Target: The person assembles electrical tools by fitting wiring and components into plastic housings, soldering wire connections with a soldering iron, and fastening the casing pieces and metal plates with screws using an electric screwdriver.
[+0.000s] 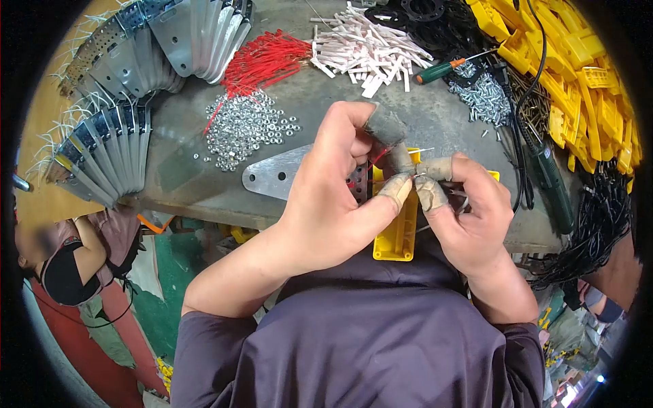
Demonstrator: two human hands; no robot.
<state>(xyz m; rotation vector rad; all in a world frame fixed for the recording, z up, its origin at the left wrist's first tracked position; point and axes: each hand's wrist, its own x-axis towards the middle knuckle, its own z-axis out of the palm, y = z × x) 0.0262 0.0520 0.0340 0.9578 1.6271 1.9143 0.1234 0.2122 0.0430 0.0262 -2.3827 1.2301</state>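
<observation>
My left hand (333, 197) is closed, its taped thumb and fingertips pinched together around a thin wire. Tip to tip with it, my right hand (473, 207) pinches at the same spot with taped thumb and forefinger. A bit of red wire (378, 158) shows at my left fingers, and a white wire end (423, 149) sticks out above the pinch. Below the hands lies a long yellow plastic housing (394, 241), partly covered by them. A flat metal plate (267, 178) with holes reaches out to the left from behind my left hand.
Clear-silver nuts (245, 129), red sleeved pieces (265, 60) and white tubes (367, 47) lie in heaps beyond. Screws (486, 98), a screwdriver (439, 71) and yellow housings (571, 75) are at right. Wired metal plates (109, 149) stand at left. Another person (75, 255) is at lower left.
</observation>
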